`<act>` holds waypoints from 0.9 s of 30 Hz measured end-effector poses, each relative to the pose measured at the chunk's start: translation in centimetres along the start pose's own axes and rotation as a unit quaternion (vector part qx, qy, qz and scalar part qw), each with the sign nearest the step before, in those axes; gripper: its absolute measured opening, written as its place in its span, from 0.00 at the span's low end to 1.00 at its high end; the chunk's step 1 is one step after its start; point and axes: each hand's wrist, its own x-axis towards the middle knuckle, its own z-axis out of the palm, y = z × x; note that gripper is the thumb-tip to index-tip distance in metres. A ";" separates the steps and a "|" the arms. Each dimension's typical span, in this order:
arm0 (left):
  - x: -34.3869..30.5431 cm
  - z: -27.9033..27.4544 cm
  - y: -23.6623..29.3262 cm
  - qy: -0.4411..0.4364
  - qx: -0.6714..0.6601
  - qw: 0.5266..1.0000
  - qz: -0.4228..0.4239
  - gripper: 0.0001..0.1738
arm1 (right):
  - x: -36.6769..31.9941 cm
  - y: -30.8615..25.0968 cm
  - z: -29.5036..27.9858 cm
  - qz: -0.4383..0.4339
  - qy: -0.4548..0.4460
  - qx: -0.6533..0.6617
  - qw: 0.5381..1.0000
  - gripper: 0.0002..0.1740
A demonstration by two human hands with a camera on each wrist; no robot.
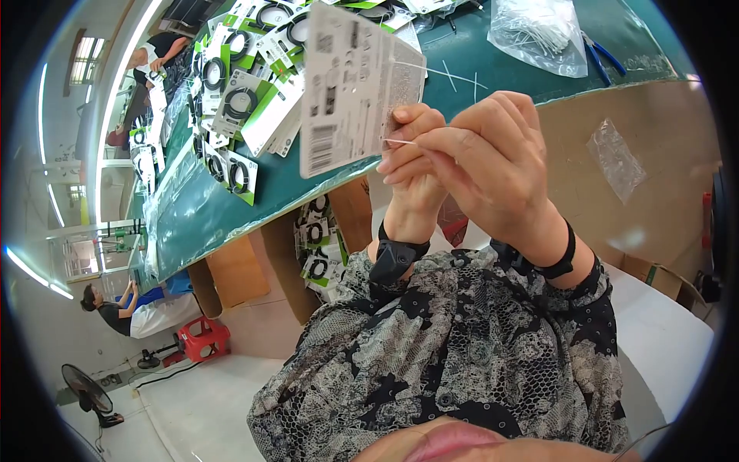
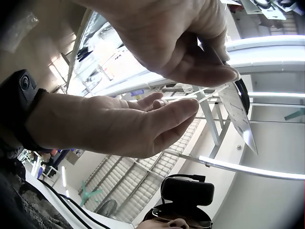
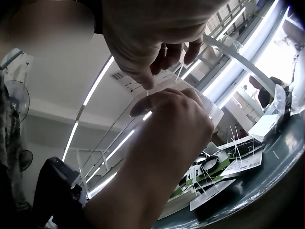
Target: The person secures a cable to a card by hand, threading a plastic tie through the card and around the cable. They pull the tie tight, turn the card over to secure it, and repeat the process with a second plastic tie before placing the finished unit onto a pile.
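My left hand (image 1: 416, 150) grips the edge of a white printed packaging card (image 1: 339, 100) with a barcode, held up over the near edge of the table. In the left wrist view the card is seen nearly edge-on, with part of a black coiled cable (image 2: 243, 93) on its far face. Thumb and forefinger of my right hand (image 1: 496, 162) pinch a thin white cable tie (image 1: 402, 142), which runs from the card's edge. Both hands are close together, the right one just beside the left fingers. In the right wrist view my left hand (image 3: 174, 112) partly covers the card.
Many carded black cables (image 1: 240, 102) lie heaped on the green table (image 1: 208, 231). A clear bag of white ties (image 1: 539, 35) and blue-handled pliers (image 1: 604, 58) sit at the back right. Loose ties (image 1: 449, 77) lie beyond the hands. Below the table edge stands a box of cards (image 1: 315, 239).
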 end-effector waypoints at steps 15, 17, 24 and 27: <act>0.5 0.4 0.5 0.244 0.654 0.690 0.192 0.17 | -5.2 4.5 -0.9 0.257 0.072 -0.031 0.963 0.14; 0.6 0.8 0.3 0.245 0.686 0.649 0.217 0.17 | -4.9 4.0 -1.2 0.201 0.095 -0.113 0.968 0.14; -0.2 -0.8 -0.4 0.208 0.712 0.604 0.291 0.13 | -3.1 2.7 -1.2 -0.045 -0.077 -0.178 0.980 0.11; -0.2 0.0 -0.1 0.165 0.715 0.627 0.262 0.12 | -3.0 3.1 -1.3 -0.064 -0.079 -0.079 0.992 0.11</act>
